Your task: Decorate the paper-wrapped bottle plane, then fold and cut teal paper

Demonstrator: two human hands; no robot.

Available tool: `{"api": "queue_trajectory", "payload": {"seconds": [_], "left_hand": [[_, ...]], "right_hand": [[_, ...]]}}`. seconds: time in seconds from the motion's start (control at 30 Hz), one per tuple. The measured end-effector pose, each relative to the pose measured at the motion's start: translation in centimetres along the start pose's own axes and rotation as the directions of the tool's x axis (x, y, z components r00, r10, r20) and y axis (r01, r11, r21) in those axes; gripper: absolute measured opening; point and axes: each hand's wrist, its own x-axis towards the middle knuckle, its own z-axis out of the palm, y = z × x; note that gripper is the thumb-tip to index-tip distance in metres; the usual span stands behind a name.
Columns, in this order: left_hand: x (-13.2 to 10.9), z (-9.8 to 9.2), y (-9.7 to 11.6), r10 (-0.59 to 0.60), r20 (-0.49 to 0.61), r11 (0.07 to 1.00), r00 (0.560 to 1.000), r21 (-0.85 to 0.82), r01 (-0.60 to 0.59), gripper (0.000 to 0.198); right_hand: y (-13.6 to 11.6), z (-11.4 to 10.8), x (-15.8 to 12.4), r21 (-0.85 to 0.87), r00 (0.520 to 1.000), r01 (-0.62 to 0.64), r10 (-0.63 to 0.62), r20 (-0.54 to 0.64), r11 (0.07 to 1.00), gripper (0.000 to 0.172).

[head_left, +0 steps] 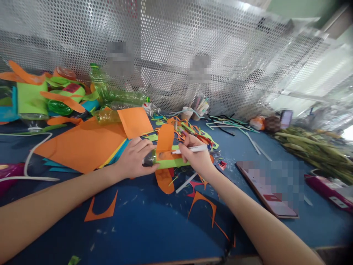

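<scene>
My left hand (138, 156) is closed around the end of a plastic bottle (149, 159) lying on its side. Light green paper (171, 163) wraps the bottle. Orange paper pieces with rounded ends, one of them an upper flap (165, 137) and one a lower flap (164, 182), stick out from it. Between the fingers of my right hand (194, 152) is a white marker (199, 148). Its tip points left, at the orange paper on the bottle; whether it touches cannot be made out. My right fingers hide part of the bottle's right side.
Orange sheets (88, 143) lie stacked at left, over blue and yellow ones. Behind stand green bottles (99, 82) and a paper-covered bottle (31, 97). Paper scraps (202, 200) litter the blue table (154, 228). A tablet (266, 191) and long green leaves (311, 149) lie at right; cups (187, 113) stand behind.
</scene>
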Motion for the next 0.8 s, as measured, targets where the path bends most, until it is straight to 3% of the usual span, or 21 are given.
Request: {"api": "queue_trajectory", "payload": {"seconds": [0.6,0.8], "left_hand": [[-0.06,0.18,-0.07,0.004,-0.024,1.0,1.0,-0.025,-0.005,0.043],[-0.13,0.17,-0.03,-0.02,-0.014,0.999,1.0,-0.037,0.019,0.043]], "right_hand": [[-0.7,0.02,0.0,-0.049,0.999,0.049,-0.049,0.003,0.998,0.026],[-0.32,0.05,-0.1,0.031,1.0,-0.013,0.012,0.019,0.999,0.023]]}}
